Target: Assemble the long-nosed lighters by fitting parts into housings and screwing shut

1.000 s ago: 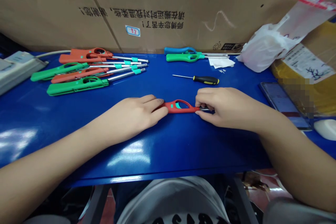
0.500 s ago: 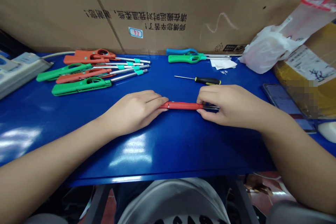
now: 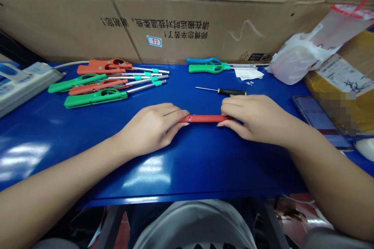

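Note:
A red long-necked lighter [image 3: 206, 118] lies edge-up between my two hands, over the middle of the blue table. My left hand [image 3: 156, 124] pinches its left end between thumb and fingers. On the other end, my right hand [image 3: 248, 118] grips near where the body meets the metal neck, which the hand mostly hides. Just behind my right hand rests a screwdriver [image 3: 230, 92] with a black and yellow handle. Several orange and green lighters [image 3: 96, 98] with metal necks are heaped at the back left.
A blue lighter [image 3: 203, 61] and a green lighter [image 3: 206, 68] lie by the cardboard box [image 3: 175, 4], near white paper [image 3: 248, 74]. At left is a power strip [image 3: 26, 83]. On the right are a phone [image 3: 321, 120], a plastic bag [image 3: 298, 58] and a taped parcel [image 3: 347, 85].
Both hands keep hold of the red lighter. It has turned slightly, and its metal neck, visible before, is now mostly behind my right fingers. The camera view has shifted a little.

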A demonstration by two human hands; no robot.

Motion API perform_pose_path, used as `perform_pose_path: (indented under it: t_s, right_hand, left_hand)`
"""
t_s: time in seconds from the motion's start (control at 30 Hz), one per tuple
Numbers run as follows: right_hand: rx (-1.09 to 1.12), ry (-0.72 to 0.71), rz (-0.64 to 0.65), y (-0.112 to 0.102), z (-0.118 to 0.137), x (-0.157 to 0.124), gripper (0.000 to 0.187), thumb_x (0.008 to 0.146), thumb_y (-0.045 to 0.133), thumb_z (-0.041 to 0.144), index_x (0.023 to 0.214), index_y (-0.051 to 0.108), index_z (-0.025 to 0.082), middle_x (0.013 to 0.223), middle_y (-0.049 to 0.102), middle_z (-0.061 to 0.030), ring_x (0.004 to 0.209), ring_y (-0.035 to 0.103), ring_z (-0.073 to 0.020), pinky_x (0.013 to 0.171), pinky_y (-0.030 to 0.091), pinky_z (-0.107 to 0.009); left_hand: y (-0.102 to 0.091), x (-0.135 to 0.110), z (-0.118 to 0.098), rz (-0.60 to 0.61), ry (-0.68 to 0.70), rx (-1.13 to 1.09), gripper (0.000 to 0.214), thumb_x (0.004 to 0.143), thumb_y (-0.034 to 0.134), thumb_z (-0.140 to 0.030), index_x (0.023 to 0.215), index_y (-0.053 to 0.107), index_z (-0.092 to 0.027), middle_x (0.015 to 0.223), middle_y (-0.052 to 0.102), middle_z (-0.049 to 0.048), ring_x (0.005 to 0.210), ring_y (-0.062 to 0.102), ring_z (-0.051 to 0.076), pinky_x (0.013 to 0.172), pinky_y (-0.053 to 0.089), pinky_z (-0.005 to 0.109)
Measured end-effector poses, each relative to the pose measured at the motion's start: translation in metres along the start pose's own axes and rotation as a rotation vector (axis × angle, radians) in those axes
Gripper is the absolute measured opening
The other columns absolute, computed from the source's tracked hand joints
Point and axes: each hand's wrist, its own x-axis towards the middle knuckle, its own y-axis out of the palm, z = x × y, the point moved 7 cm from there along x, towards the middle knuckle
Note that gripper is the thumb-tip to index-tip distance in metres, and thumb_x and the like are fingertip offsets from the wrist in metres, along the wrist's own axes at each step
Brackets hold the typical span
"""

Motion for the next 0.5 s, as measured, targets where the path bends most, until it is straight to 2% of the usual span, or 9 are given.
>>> perform_pose_path:
  t_s: [0.17,0.33,0.5]
  right_hand:
    - [0.027,0.051,0.03,-0.002,-0.015,-0.002,0.021,0.101,0.051,0.033,0.086,0.058,0.02,0.087,0.064,-0.0046,0.077,0.058,-0.0199,0.065,0.032,-0.03]
    - [0.079,0.085,0.021,-0.002,-0.031,-0.006,0.019,0.099,0.054,0.035,0.087,0.059,0.021,0.087,0.063,-0.0034,0.077,0.058,-0.0196,0.064,0.034,-0.029]
    - [0.121,0.078,-0.013,-0.001,-0.026,-0.004,0.019,0.098,0.056,0.04,0.095,0.062,0.022,0.092,0.065,-0.0025,0.08,0.06,-0.0199,0.065,0.036,-0.03]
  left_hand:
    - [-0.004,0.002,0.016,-0.037,-0.072,-0.201,0.021,0.097,0.07,-0.032,0.108,0.073,-0.014,0.1,0.079,0.0071,0.088,0.074,0.016,0.083,0.057,0.024]
    - [-0.005,0.001,0.028,-0.046,-0.048,-0.18,0.021,0.098,0.069,-0.03,0.107,0.074,-0.012,0.099,0.078,0.0082,0.087,0.074,0.017,0.084,0.056,0.024]
    - [-0.01,0.0,0.022,-0.099,-0.049,-0.128,0.02,0.098,0.067,-0.026,0.106,0.073,-0.009,0.094,0.077,0.0089,0.083,0.073,0.018,0.08,0.055,0.025]
